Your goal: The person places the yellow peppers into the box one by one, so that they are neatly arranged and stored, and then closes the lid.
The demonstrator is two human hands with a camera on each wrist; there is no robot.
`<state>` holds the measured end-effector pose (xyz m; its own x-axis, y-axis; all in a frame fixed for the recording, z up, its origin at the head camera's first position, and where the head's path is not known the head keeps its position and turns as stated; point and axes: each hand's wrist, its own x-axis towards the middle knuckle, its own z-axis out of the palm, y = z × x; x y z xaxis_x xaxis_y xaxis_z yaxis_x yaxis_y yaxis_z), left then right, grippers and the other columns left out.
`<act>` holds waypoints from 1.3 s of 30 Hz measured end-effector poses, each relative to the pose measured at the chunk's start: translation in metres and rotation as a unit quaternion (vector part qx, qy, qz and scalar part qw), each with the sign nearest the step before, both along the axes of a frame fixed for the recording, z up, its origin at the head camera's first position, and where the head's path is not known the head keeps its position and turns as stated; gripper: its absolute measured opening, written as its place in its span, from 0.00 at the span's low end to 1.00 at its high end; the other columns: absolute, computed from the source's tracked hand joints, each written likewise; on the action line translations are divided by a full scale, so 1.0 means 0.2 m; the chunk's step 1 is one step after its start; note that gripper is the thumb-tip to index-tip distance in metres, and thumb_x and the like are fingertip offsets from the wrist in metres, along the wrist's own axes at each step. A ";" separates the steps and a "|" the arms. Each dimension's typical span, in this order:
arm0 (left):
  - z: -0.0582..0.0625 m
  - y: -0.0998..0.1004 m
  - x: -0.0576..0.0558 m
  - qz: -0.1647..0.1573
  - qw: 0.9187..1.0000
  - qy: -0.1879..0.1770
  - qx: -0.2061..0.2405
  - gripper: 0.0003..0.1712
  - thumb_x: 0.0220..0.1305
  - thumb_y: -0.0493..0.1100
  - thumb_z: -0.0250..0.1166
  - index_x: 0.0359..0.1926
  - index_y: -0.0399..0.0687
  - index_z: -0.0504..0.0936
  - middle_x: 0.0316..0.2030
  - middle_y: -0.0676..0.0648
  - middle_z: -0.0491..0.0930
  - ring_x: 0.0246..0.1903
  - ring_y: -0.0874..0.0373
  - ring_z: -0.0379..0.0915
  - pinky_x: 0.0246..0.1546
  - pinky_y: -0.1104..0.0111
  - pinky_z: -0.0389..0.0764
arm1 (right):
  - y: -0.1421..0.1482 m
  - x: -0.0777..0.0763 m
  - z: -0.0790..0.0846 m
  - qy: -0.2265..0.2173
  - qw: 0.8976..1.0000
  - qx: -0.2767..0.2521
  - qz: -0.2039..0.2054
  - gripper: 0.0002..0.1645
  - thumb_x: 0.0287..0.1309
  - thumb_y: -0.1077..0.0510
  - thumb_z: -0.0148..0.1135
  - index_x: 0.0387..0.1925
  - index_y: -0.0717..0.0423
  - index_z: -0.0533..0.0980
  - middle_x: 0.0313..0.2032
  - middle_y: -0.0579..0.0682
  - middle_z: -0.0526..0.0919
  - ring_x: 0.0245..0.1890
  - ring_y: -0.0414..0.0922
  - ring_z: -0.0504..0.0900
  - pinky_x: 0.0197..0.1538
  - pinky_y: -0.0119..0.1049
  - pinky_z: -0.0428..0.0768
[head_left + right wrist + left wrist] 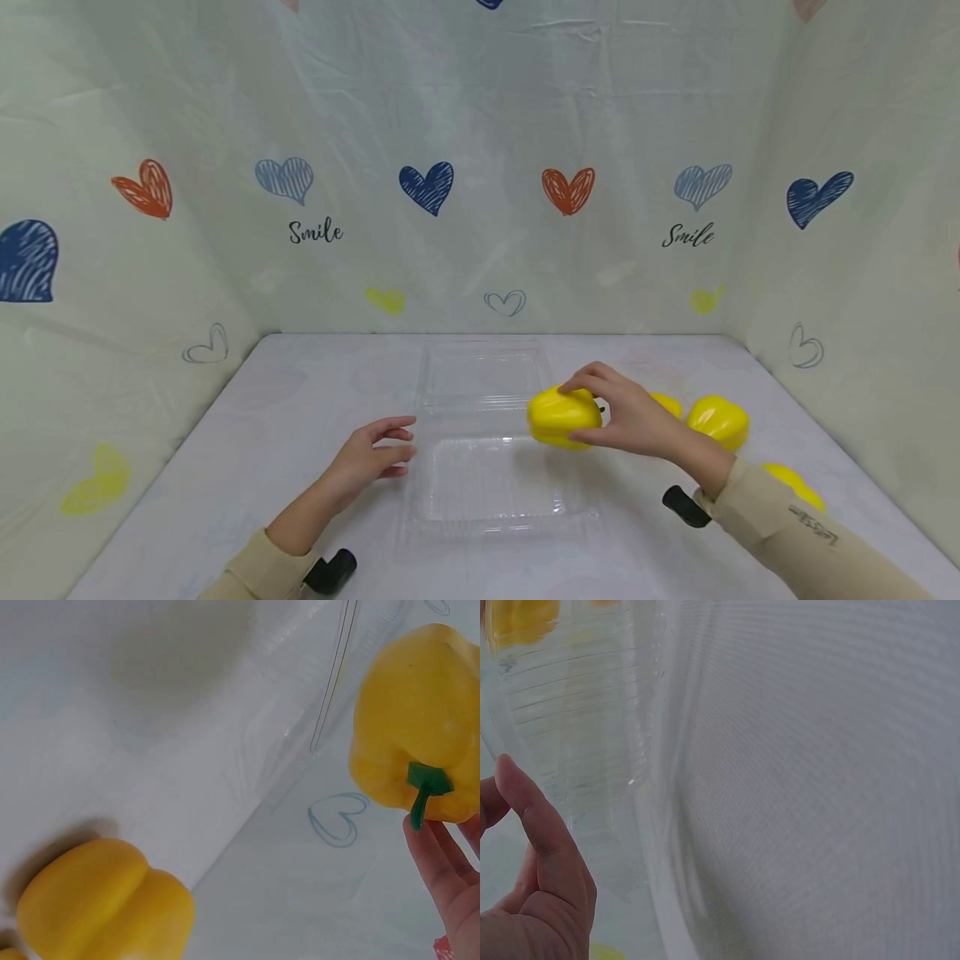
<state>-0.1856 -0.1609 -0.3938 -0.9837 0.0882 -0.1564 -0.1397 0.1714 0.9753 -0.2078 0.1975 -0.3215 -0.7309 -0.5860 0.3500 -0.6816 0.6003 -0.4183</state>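
Note:
My right hand [630, 412] grips a yellow bell pepper [558, 417] between thumb and fingers, over the right part of a clear plastic container [487, 483]. In the right wrist view the held bell pepper [420, 712] shows its green stem, with fingers near the stem end. The container lies with its hinged lid [483, 371] folded back toward the far wall. My left hand [363, 462] is beside the container's left edge, fingers relaxed and holding nothing. In the left wrist view the left hand [547, 862] appears close to the clear plastic wall.
Several more yellow bell peppers lie to the right: one pepper [718, 422] near the right forearm, another [663, 405] partly behind the hand, and one [795, 485] partly behind the sleeve. Heart-printed cloth walls [495, 250] enclose the white table [300, 400].

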 end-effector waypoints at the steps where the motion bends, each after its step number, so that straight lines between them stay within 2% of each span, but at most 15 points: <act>1: 0.00 0.00 0.00 0.000 1.000 0.000 0.000 0.28 0.59 0.33 0.63 0.61 0.37 0.70 0.46 0.41 0.72 0.36 0.53 0.75 0.35 0.63 0.82 | -0.01 0.00 0.00 -0.002 1.000 0.000 0.001 0.27 0.42 0.56 0.75 0.47 0.51 0.76 0.47 0.46 0.72 0.41 0.44 0.72 0.34 0.32 0.77; 23: 0.01 0.00 -0.01 -0.007 1.000 -0.002 0.000 0.28 0.59 0.33 0.63 0.61 0.36 0.69 0.47 0.38 0.71 0.36 0.52 0.75 0.35 0.64 0.82 | -0.20 -0.03 0.04 -0.012 1.000 -0.004 0.017 0.28 0.43 0.53 0.75 0.48 0.50 0.75 0.47 0.45 0.71 0.42 0.43 0.71 0.35 0.33 0.77; 32: 0.00 0.00 -0.01 -0.006 1.000 -0.006 -0.002 0.28 0.59 0.33 0.63 0.61 0.36 0.69 0.48 0.38 0.71 0.37 0.53 0.75 0.35 0.64 0.82 | -0.29 -0.05 0.06 -0.011 0.999 -0.016 0.039 0.28 0.43 0.54 0.75 0.48 0.52 0.75 0.47 0.45 0.71 0.42 0.43 0.71 0.38 0.40 0.79; 39: 0.00 0.02 -0.02 0.013 1.000 -0.018 -0.018 0.27 0.58 0.34 0.65 0.59 0.41 0.72 0.46 0.41 0.72 0.35 0.54 0.75 0.35 0.64 0.82 | -0.36 -0.06 0.07 -0.014 0.999 -0.019 0.046 0.28 0.43 0.55 0.74 0.48 0.52 0.75 0.46 0.45 0.70 0.43 0.43 0.71 0.39 0.38 0.80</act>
<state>-0.1903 -0.1577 -0.3944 -0.9795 0.0557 -0.1933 -0.1786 0.2016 0.9631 -0.2204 0.1259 -0.3082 -0.6847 -0.6374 0.3533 -0.7207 0.5202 -0.4582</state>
